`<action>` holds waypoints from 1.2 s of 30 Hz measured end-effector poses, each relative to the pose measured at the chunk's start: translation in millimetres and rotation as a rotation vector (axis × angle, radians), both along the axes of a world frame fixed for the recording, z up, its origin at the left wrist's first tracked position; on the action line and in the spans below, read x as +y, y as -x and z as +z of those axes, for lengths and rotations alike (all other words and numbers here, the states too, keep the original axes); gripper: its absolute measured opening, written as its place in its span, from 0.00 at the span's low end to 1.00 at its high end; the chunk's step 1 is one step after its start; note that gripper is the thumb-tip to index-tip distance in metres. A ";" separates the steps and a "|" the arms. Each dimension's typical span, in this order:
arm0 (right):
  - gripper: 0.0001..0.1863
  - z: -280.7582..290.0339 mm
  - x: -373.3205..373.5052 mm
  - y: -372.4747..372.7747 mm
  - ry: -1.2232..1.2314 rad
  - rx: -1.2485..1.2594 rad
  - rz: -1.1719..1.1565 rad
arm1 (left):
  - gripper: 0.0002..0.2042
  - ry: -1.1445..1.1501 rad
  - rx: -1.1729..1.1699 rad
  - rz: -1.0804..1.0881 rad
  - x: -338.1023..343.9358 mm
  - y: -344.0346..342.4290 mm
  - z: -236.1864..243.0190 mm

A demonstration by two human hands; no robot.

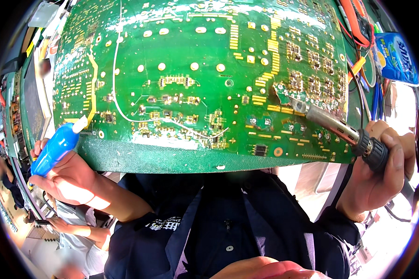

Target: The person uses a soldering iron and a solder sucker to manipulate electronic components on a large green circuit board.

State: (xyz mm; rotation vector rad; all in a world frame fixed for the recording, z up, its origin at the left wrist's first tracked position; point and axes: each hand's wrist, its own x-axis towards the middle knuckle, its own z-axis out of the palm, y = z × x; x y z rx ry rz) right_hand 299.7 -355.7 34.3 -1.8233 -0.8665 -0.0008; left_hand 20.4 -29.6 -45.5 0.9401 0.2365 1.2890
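My left hand (67, 179) is wrapped round a blue solder sucker (56, 149), its white nozzle pointing up over the left front edge of a green circuit board (186, 100). In my right hand (381, 172) is a soldering iron (333, 123), gripped by its dark handle. The iron's metal barrel slants left across the board, with its tip near a dark, scorched-looking patch (281, 95) among small parts. Whether the tip touches the board I cannot tell. A thin white wire (114, 79) curves down over the board, ending near its middle front.
The board lies on a green mat (172, 160) at the table's near edge. At the back right are an orange meter (357, 21), a blue packet (395, 58) and several pens. Another person's arm (81, 231) shows at the lower left.
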 end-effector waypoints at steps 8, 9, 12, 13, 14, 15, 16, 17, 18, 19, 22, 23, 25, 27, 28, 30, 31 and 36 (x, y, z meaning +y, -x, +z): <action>0.11 7.7 -7.6 -8.6 0.409 -0.603 0.048 | 0.27 -0.006 -0.009 -0.041 -0.9 0.0 0.2; 0.12 2.9 -8.0 -12.0 0.354 -0.613 0.068 | 0.27 -0.014 0.015 -0.004 -0.9 -2.1 -0.2; 0.13 -8.4 -2.8 -16.3 0.156 -0.593 0.105 | 0.26 -0.005 -0.005 0.029 0.0 0.7 -1.5; 0.12 -7.6 -4.2 -17.9 0.099 -0.479 0.113 | 0.26 0.003 -0.027 0.026 0.5 4.2 -2.9; 0.14 -2.6 -6.7 -19.2 -0.056 -0.126 0.166 | 0.26 -0.009 -0.051 -0.031 3.2 5.4 -4.8; 0.16 1.0 -7.6 -23.4 -0.247 0.188 0.193 | 0.25 -0.017 -0.036 -0.004 5.3 5.9 -7.0; 0.19 3.7 -8.5 -24.7 -0.389 0.393 0.197 | 0.25 -0.025 -0.020 0.023 7.5 6.1 -9.3; 0.20 5.0 -9.4 -26.4 -0.371 0.366 0.210 | 0.25 -0.034 -0.002 0.053 7.9 4.8 -9.1; 0.20 6.9 -10.3 -27.6 -0.353 0.338 0.221 | 0.25 -0.041 -0.030 -0.011 8.3 2.8 -8.7; 0.18 8.2 -10.3 -26.0 -0.316 0.283 0.183 | 0.25 -0.030 -0.025 0.011 7.8 0.7 -9.2; 0.16 11.3 1.0 -19.1 -0.139 0.160 0.073 | 0.27 -0.060 -0.025 0.068 3.1 3.2 -5.3; 0.16 16.3 -1.8 -20.1 -0.053 0.054 0.069 | 0.27 -0.052 0.004 0.133 2.6 -1.8 -7.7; 0.16 26.8 -7.2 -21.7 0.099 -0.167 0.053 | 0.28 -0.021 0.013 0.155 5.7 -3.2 -11.8; 0.15 36.5 -11.9 -20.6 0.182 -0.437 0.196 | 0.28 0.020 -0.024 0.081 9.1 2.4 -11.7; 0.14 38.2 -9.2 -13.7 0.166 -0.440 0.280 | 0.28 0.024 -0.036 0.065 9.7 3.3 -11.1; 0.13 41.6 -5.2 -2.3 0.134 -0.424 0.395 | 0.32 0.016 0.067 0.286 2.8 -13.8 -6.3; 0.13 43.1 -5.4 0.2 0.154 -0.449 0.384 | 0.35 0.013 0.118 0.396 1.1 -18.4 -4.5; 0.13 35.3 -4.5 10.3 0.154 -0.446 0.270 | 0.31 -0.049 0.041 0.402 3.2 -12.9 10.0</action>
